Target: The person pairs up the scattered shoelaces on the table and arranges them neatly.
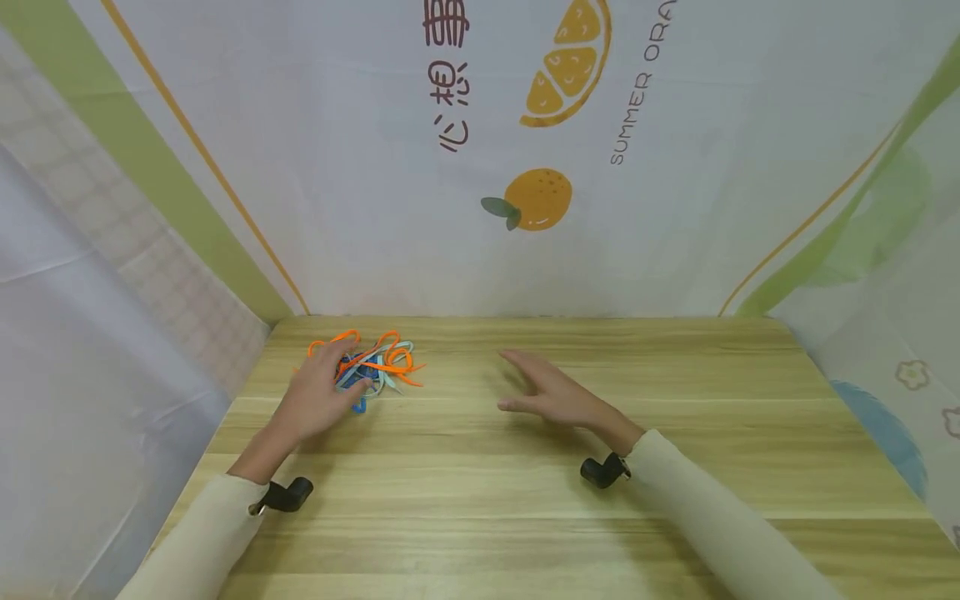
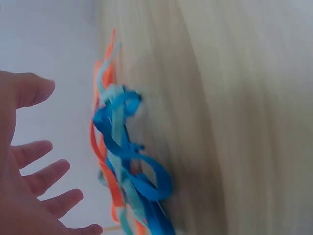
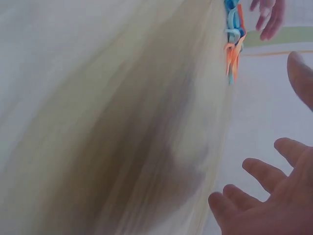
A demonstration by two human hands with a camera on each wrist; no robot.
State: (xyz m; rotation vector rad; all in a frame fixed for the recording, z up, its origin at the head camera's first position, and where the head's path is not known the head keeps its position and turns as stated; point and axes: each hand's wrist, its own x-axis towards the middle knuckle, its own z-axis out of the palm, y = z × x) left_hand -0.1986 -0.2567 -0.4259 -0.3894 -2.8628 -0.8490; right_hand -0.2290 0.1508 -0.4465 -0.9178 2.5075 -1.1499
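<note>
A tangled pile of flat laces point(image 1: 393, 358) in orange, pale blue-green and blue lies at the far left of the table. In the head view my left hand point(image 1: 322, 392) is over the left side of this pile, hiding part of it. The left wrist view shows the laces point(image 2: 120, 152) apart from the spread fingers of that hand point(image 2: 29, 171), which holds nothing. My right hand point(image 1: 558, 396) hovers above the table to the right of the pile, thumb and fingers apart. Nothing is in the right hand point(image 3: 279, 191) in the right wrist view.
The wooden table point(image 1: 480, 500) reaches back to a white cloth point(image 1: 375, 208) printed with oranges and lettering. Cloth also hangs along the left and right sides. A small black camera mount point(image 1: 288, 495) is strapped at each wrist.
</note>
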